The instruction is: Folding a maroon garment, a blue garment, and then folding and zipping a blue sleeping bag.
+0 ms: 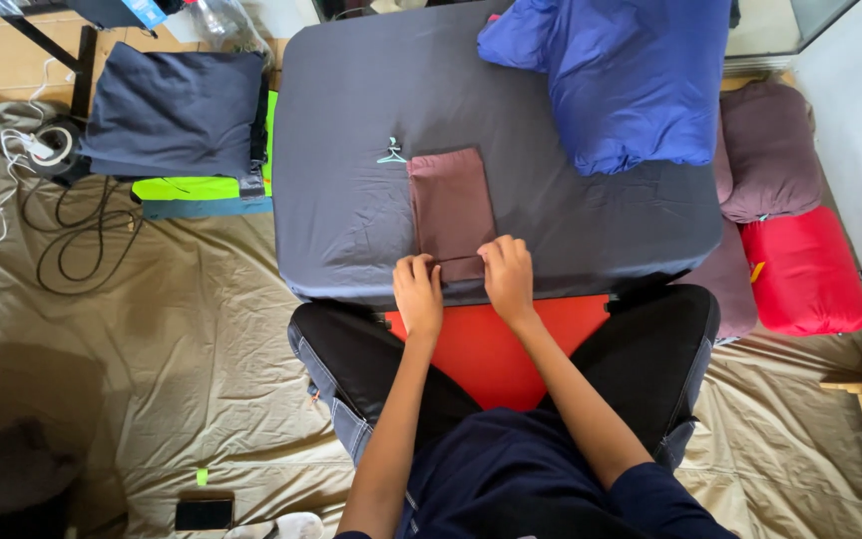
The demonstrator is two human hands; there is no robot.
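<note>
Two hands, left hand [418,292] and right hand [507,274], pinch the near hem of the folded maroon cloth [450,208] with their fingers. It lies at the table's [351,120] six o'clock edge; it looks light and limp, best held by the corners.

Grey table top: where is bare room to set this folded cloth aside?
Bare grey table left of the maroon cloth and small hanger; another strip between cloth and blue bundle. Crowded at near edge: left hand, right hand.
</note>
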